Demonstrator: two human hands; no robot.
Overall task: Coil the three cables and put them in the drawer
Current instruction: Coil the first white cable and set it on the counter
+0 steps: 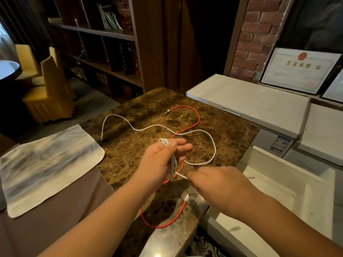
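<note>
Forearms reach in from the bottom edge over a brown marble countertop. The right hand, nearest and somewhat blurred, pinches a short run of the white cable at its fingertips. Just beyond, the left hand holds the coiled part of that cable upright, loops clamped between thumb and curled fingers, bundle top poking out above the thumb. From there the loose white length swings right in a wide loop, then snakes left across the stone to its plug near the counter's left edge. A red cable lies uncoiled on the counter, one white-tipped end near the front edge, the other end far back, passing under the hands. A thin black cable lies beneath the white one. At right, a white drawer stands open. A pale cloth lies at left. Farther back stand a wooden bookshelf and a framed certificate.
</note>
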